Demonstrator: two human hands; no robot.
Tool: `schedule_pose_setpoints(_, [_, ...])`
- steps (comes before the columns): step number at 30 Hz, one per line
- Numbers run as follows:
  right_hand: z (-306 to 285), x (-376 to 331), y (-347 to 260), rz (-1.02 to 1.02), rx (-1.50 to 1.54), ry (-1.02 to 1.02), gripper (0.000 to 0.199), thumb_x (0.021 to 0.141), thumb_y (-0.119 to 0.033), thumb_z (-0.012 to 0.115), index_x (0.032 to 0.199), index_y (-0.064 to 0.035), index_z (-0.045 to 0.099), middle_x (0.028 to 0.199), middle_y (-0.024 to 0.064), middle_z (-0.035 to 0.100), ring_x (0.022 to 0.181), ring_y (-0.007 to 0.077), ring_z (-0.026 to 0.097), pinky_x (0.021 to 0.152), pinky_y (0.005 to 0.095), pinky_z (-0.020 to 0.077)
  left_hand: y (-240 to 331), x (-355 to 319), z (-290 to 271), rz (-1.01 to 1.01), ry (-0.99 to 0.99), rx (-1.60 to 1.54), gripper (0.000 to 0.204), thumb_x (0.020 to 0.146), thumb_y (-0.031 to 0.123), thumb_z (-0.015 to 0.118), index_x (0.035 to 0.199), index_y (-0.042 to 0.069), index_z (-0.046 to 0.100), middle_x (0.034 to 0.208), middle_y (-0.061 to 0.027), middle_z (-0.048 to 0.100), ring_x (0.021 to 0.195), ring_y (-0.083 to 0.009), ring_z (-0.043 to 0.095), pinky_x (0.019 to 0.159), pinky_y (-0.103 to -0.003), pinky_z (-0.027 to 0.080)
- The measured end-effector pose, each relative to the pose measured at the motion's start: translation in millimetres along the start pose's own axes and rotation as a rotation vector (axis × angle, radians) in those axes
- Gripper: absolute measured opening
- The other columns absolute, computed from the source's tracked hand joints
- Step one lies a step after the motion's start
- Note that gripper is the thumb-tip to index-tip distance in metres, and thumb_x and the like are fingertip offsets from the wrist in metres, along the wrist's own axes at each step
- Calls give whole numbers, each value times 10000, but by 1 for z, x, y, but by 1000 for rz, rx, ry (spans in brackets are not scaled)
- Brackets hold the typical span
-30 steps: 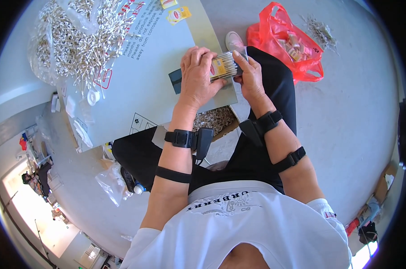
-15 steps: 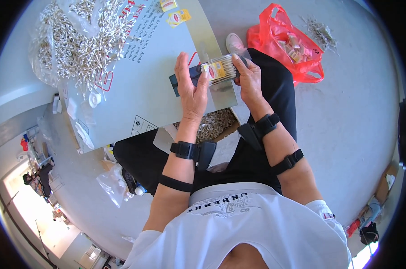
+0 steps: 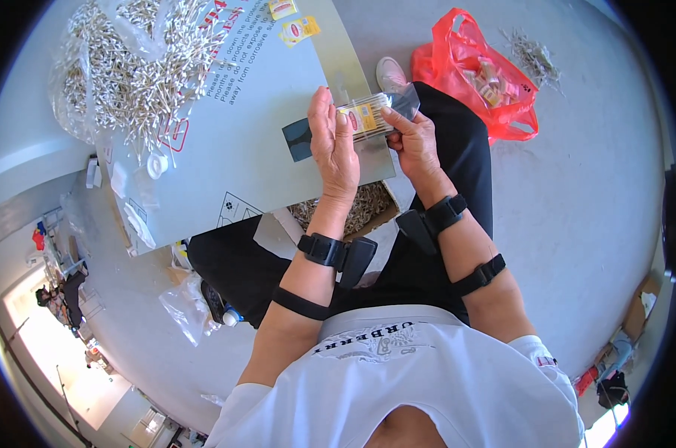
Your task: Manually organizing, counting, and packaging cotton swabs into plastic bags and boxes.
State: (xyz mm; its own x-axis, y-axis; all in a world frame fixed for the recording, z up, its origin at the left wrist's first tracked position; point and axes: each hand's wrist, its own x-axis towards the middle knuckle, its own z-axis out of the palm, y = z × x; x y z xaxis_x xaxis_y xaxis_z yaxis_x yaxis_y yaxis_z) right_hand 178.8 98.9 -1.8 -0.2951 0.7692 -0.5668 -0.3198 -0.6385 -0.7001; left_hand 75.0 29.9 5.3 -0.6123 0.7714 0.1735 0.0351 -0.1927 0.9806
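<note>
A bundle of cotton swabs (image 3: pixel 374 109) with a yellow-and-white card (image 3: pixel 357 118) lies in a clear plastic bag (image 3: pixel 404 101) above the table's right edge. My right hand (image 3: pixel 418 143) grips the bag's right part, thumb on top and fingers curled beneath. My left hand (image 3: pixel 333 149) is held flat at the bundle's left end, fingers stretched out together, its thumb by the card. Whether that palm presses on the swabs is hard to see. A dark rectangular piece (image 3: pixel 298 140) lies on the table just left of this hand.
Loose cotton swabs (image 3: pixel 129 75) spill from a big clear bag at the table's (image 3: pixel 226 149) far left. More yellow cards (image 3: pixel 301 30) lie at its far edge. Under the near edge stands an open box (image 3: pixel 386 213) of swabs. A red bag (image 3: pixel 442 63) with packets sits on the floor, right.
My left hand has shifted right, closer to the bundle, uncovering more of the dark piece. The bundle has moved slightly right, and more of the clear bag shows beyond my right thumb.
</note>
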Motion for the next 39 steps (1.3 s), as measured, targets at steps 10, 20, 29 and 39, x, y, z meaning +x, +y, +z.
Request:
schedule_pose_setpoints(10, [-2,-1,-1,44,115,-12,168,834,-224,789,829,-103,674,652,-59,569,485,29,411,455,192,335,8,-4,5,-18,51,31,482,1051,239,399,1454,-11,314,1532,-181,255,1440,-294,259,1192,-444,181])
schedule_pose_setpoints(20, [-3,-7,3,6,-1,-8,147,783,-92,801,842,-70,668,671,-33,576,497,32,427,453,195,320,12,-2,10,15,75,55,514,1045,264,415,1438,-59,346,1494,-177,357,1378,-246,351,1172,-395,230])
schedule_pose_setpoints(29, [-3,-1,-2,-46,-26,43,172,832,-231,781,838,-94,678,659,-62,569,510,24,429,469,207,317,10,-3,9,-20,76,42,539,1051,321,398,1435,-54,353,1481,-201,367,1374,-262,356,1168,-399,238])
schedule_pose_setpoints(39, [4,14,3,-325,-215,-4,306,967,-293,635,828,-25,689,716,-63,568,664,34,458,586,235,380,8,-2,10,-25,89,-3,603,1043,370,399,1454,-61,306,1506,-216,324,1425,-299,281,1190,-411,183])
